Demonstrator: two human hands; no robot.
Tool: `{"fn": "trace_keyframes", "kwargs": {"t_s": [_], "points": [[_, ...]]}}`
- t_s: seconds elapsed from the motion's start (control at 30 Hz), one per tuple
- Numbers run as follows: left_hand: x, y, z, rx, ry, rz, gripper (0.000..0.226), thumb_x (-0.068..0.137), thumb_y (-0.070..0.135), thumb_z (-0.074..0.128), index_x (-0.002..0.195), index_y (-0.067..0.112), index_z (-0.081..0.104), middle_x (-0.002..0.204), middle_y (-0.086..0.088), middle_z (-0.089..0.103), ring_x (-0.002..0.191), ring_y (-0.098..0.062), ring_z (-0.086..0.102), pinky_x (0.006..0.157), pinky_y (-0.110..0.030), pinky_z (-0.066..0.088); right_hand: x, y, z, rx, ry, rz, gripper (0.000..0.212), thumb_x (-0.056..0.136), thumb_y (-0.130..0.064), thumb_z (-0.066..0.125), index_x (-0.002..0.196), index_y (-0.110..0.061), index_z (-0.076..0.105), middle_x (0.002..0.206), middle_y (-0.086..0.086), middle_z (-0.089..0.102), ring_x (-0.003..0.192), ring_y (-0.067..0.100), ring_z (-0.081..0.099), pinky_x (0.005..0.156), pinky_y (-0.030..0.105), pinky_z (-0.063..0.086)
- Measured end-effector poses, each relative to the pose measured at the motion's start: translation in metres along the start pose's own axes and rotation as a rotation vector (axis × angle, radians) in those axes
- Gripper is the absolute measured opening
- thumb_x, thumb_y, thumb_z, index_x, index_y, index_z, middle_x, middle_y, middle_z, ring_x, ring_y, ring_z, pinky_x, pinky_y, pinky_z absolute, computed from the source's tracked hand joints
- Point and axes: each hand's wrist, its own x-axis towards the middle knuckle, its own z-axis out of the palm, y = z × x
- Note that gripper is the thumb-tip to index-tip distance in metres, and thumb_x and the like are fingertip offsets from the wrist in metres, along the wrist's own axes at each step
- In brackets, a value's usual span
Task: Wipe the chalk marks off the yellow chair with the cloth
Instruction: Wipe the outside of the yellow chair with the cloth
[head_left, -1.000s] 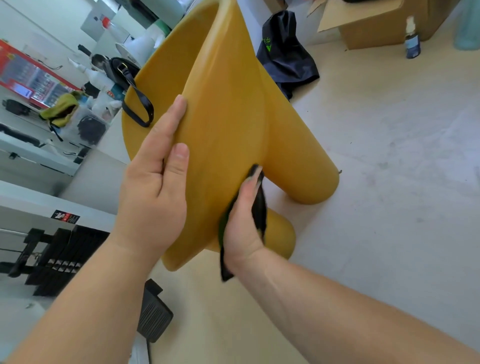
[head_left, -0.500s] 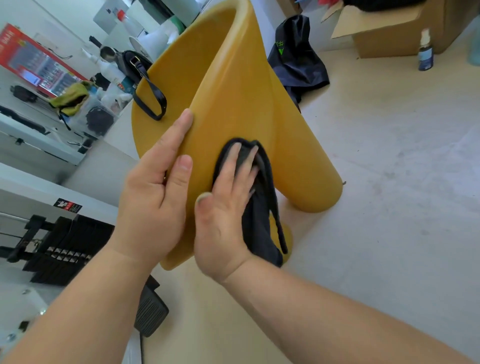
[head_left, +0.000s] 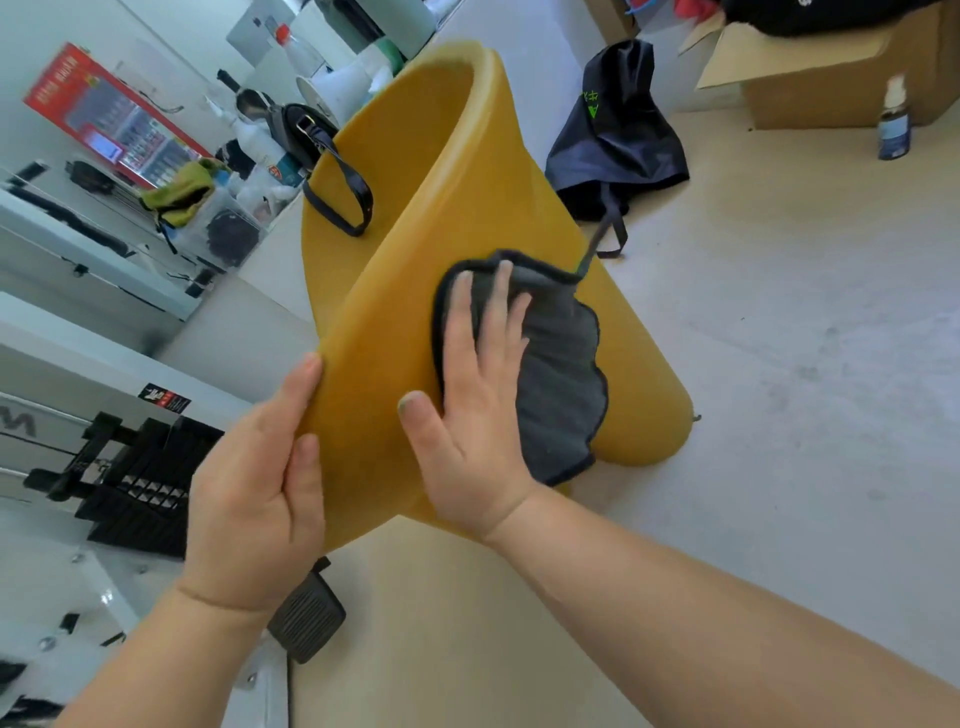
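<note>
The yellow chair (head_left: 447, 171) stands tilted on the floor, its curved outer back facing me. A dark grey cloth (head_left: 558, 374) lies spread flat on that surface. My right hand (head_left: 478, 395) presses it down with straight, spread fingers, palm flat on the cloth's left part. My left hand (head_left: 254, 493) holds the chair's near edge, fingers lying straight along the rim; its thumb is hidden. No chalk marks show on the visible yellow surface.
A black bag strap (head_left: 337, 197) hangs over the chair's far rim. A dark bag (head_left: 618, 140) lies on the floor behind, with a cardboard box (head_left: 831, 73) and spray bottle (head_left: 893, 122) at the back right. White tables (head_left: 104, 270) crowd the left.
My right hand has slid the cloth up the chair's back from the low edge and spread it out flat. The left hand's hold on the rim is unchanged.
</note>
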Motion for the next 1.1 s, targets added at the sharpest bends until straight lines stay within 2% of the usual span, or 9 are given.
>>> {"fn": "trace_keyframes", "kwargs": {"t_s": [0.1, 0.2, 0.37, 0.5, 0.67, 0.77, 0.83, 0.97, 1.1], "points": [[-0.032, -0.017, -0.017, 0.002, 0.007, -0.095, 0.044, 0.104, 0.029, 0.032, 0.146, 0.019, 0.035, 0.105, 0.022, 0.048, 0.086, 0.002, 0.048, 0.078, -0.013, 0.040, -0.013, 0.008, 0.009, -0.079, -0.099, -0.128, 0.075, 0.093, -0.081, 0.011, 0.155, -0.050, -0.018, 0.163, -0.012, -0.035, 0.153, 0.027, -0.031, 0.123, 0.058, -0.013], [-0.036, -0.014, -0.022, -0.029, 0.007, -0.138, 0.043, 0.100, 0.023, 0.038, 0.143, 0.024, 0.039, 0.118, 0.035, 0.047, 0.101, 0.011, 0.048, 0.086, -0.008, 0.038, 0.039, 0.009, -0.009, 0.041, -0.065, -0.177, 0.073, 0.099, -0.070, 0.024, 0.162, -0.040, 0.002, 0.170, -0.004, -0.020, 0.156, 0.020, -0.023, 0.126, 0.048, -0.010], [0.020, 0.018, -0.016, 0.013, 0.032, -0.096, 0.039, 0.100, 0.027, 0.043, 0.134, 0.011, 0.051, 0.103, 0.007, 0.053, 0.087, -0.008, 0.049, 0.080, -0.025, 0.043, 0.106, -0.005, -0.027, 0.191, 0.039, 0.116, 0.106, 0.072, -0.097, 0.006, 0.161, -0.041, 0.012, 0.173, -0.008, 0.000, 0.159, 0.025, -0.006, 0.121, 0.070, 0.003], [0.099, 0.058, -0.011, 0.048, 0.004, -0.133, 0.039, 0.102, 0.034, 0.041, 0.138, 0.023, 0.050, 0.112, 0.006, 0.055, 0.095, -0.008, 0.052, 0.084, -0.032, 0.046, 0.044, -0.004, 0.000, 0.064, 0.064, 0.141, 0.067, 0.091, -0.070, 0.014, 0.153, -0.051, -0.003, 0.172, -0.009, -0.010, 0.157, 0.023, -0.018, 0.124, 0.063, -0.002], [0.166, 0.064, 0.017, 0.209, -0.165, -0.193, 0.050, 0.100, 0.045, 0.041, 0.144, 0.022, 0.043, 0.130, -0.004, 0.058, 0.116, -0.020, 0.053, 0.094, -0.035, 0.042, -0.046, -0.007, 0.035, 0.041, -0.094, 0.119, 0.069, 0.089, -0.083, 0.001, 0.148, -0.059, -0.026, 0.163, -0.018, -0.035, 0.150, 0.017, -0.036, 0.124, 0.055, -0.013], [0.166, 0.055, 0.037, 0.343, -0.254, -0.216, 0.039, 0.102, 0.046, 0.033, 0.107, 0.016, 0.057, 0.094, -0.008, 0.062, 0.089, -0.032, 0.059, 0.069, -0.040, 0.044, -0.029, -0.001, 0.025, 0.114, -0.080, 0.115, 0.064, 0.087, -0.086, 0.003, 0.143, -0.068, -0.024, 0.160, -0.024, -0.038, 0.147, 0.003, -0.034, 0.125, 0.040, -0.006], [0.163, 0.053, 0.039, 0.404, -0.233, -0.192, 0.040, 0.102, 0.048, 0.030, 0.088, 0.017, 0.052, 0.077, -0.005, 0.054, 0.072, -0.029, 0.054, 0.059, -0.038, 0.037, 0.007, 0.007, 0.012, 0.127, -0.013, 0.119, 0.059, 0.092, -0.080, 0.010, 0.144, -0.070, -0.015, 0.162, -0.024, -0.032, 0.150, 0.005, -0.026, 0.123, 0.039, -0.007], [0.159, 0.055, 0.032, 0.379, -0.250, -0.170, 0.042, 0.103, 0.048, 0.030, 0.085, 0.017, 0.052, 0.074, -0.003, 0.054, 0.069, -0.026, 0.054, 0.062, -0.042, 0.046, 0.106, 0.023, -0.021, -0.019, -0.022, 0.290, 0.053, 0.109, -0.045, 0.018, 0.160, -0.047, 0.003, 0.172, -0.011, -0.007, 0.158, 0.028, -0.007, 0.120, 0.070, -0.002], [0.143, 0.064, 0.021, 0.312, -0.244, -0.135, 0.038, 0.103, 0.045, 0.032, 0.092, 0.017, 0.055, 0.070, -0.001, 0.055, 0.064, -0.022, 0.053, 0.059, -0.041, 0.046, 0.111, 0.025, -0.032, -0.007, 0.000, 0.283, 0.076, 0.087, -0.066, 0.005, 0.160, -0.046, 0.008, 0.172, -0.014, 0.001, 0.158, 0.022, -0.010, 0.122, 0.062, -0.012]]}}
